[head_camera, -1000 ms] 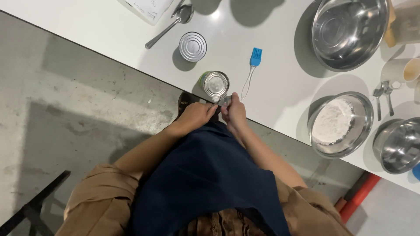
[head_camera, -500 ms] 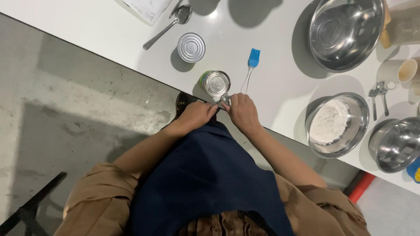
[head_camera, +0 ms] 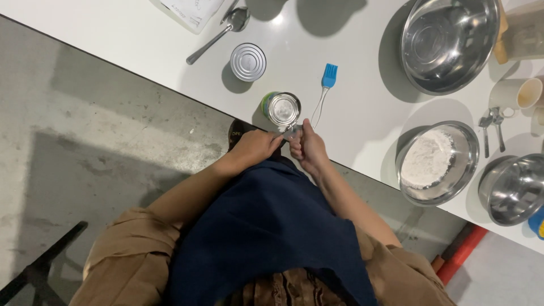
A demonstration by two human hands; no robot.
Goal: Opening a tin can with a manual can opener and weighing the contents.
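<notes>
Head view — both hands at the worktop's near edge: left hand point(head_camera: 253, 148) and right hand point(head_camera: 306, 148) pinch a small metal tool point(head_camera: 290, 134) just below the upright can point(head_camera: 282, 109).

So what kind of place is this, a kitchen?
Probably a kitchen or baking station. On the white counter sit steel mixing bowls, one holding flour, plus a blue pastry brush and tin cans. The hands work at one can. The bare concrete floor suggests a workshop-style setup.
</notes>
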